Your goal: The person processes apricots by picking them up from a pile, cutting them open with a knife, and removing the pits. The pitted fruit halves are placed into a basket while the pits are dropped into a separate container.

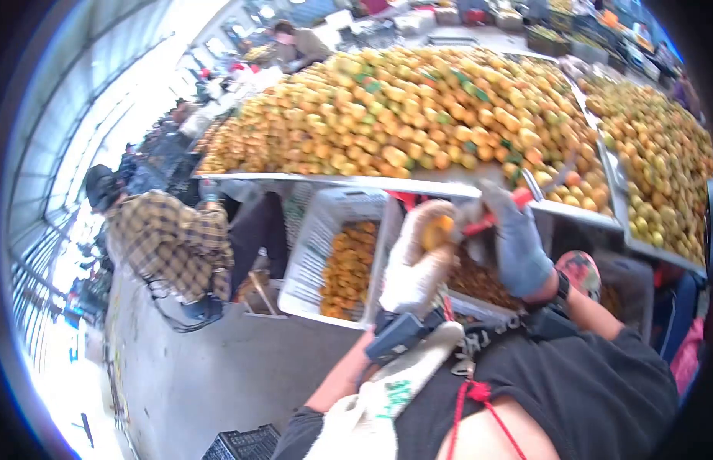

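My left hand (417,257), in a white knitted glove, is closed around a round orange-yellow fruit (438,233) at chest height. Close beside it, my right hand (519,249) wears a bluish-grey glove and grips a red-handled tool (480,225). The tool's near end points toward the fruit; its working part is blurred. Beneath the hands, a crate (488,310) contains brown-orange scraps that look like peelings. Just ahead, a metal-edged table (372,182) carries a high heap of the same fruit (387,115), some with green leaves.
At left of my hands stands a white plastic crate (299,280) with smaller, darker orange fruit (349,268). A person in a checked shirt (168,238) sits farther left. Another fruit heap (655,161) lies right. A black crate (245,445) rests on the floor below.
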The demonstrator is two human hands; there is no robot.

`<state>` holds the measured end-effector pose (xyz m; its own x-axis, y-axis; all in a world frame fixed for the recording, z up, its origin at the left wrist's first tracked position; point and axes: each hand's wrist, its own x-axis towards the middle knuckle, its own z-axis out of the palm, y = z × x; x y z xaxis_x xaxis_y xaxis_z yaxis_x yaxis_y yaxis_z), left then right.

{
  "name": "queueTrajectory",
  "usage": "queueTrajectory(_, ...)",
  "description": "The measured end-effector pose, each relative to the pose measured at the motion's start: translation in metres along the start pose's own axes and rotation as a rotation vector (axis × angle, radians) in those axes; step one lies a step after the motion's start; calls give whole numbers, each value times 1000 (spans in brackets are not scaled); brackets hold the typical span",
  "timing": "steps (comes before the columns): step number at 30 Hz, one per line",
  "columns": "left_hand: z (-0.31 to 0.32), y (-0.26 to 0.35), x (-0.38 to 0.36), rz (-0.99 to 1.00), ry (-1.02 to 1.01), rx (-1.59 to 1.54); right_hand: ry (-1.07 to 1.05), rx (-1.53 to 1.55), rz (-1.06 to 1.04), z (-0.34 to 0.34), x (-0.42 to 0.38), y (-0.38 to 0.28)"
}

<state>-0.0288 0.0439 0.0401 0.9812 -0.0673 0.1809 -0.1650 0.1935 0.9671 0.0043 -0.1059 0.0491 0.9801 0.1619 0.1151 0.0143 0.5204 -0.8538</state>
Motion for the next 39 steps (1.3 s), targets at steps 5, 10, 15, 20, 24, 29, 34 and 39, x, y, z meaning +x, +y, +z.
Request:
queueTrajectory(5, -2, -7, 15, -236, -183, -463, 34, 379, 297, -23, 4, 5)
queueTrajectory(10, 11, -34, 31, -296, -342, -732, 26, 732, 432, -66, 15, 16)
queueTrajectory(15, 35, -39, 45, -382, -287, -446, 214, 386, 156, -72, 6, 5)
queueTrajectory(20, 33, -83, 54, -480, -238, -125, 23, -562, -251, -86, 7, -2)
queueTrajectory(24, 27, -102, 57, -475, -353, 196, -101, -1052, -142, -89, -1, 5)
queueTrajectory(29, 8, -115, 59, -160, -425, 405, -281, -1160, -191, -78, -4, -13)
queueTrajectory(34, 23, -83, 51, 53, -726, 1207, -403, -1515, -92, -76, -4, -32)
queueTrajectory(39, 16, -82, 57, 88, -604, 1086, -145, -1556, -113, -103, 0, -15)
